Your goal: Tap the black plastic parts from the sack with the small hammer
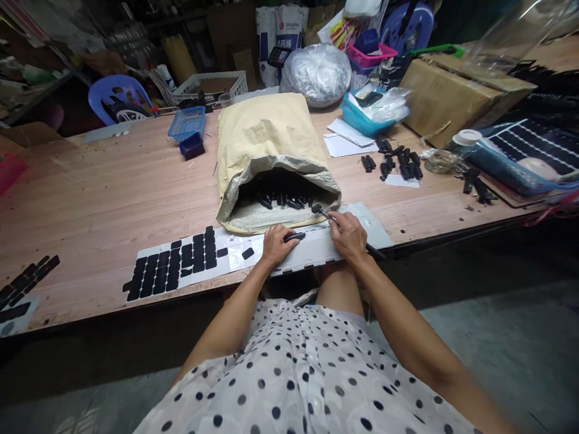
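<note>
My left hand (275, 246) rests at the table's front edge, its fingers closed on a small, long black plastic piece (295, 237). In my right hand (349, 234) is a ratchet-like tool with a round dark head (317, 209), a metal shaft and a dark handle end below the palm. The tool's head is raised just in front of the sack's mouth, apart from the black piece. Both hands are over a pale flat cardboard sheet (312, 246). Right behind them lies a yellow woven sack (271, 129), its silvery mouth facing me, with several black pieces (289, 200) inside.
Rows of black rounded pads (156, 274) lie on white sheets to the left. Loose black pieces (404, 163) are scattered to the right. Behind stand blue baskets (187, 123), a plastic-wrapped bundle (315, 73) and a cardboard box (452, 96). A rolled clear-wrapped item (506, 163) lies far right.
</note>
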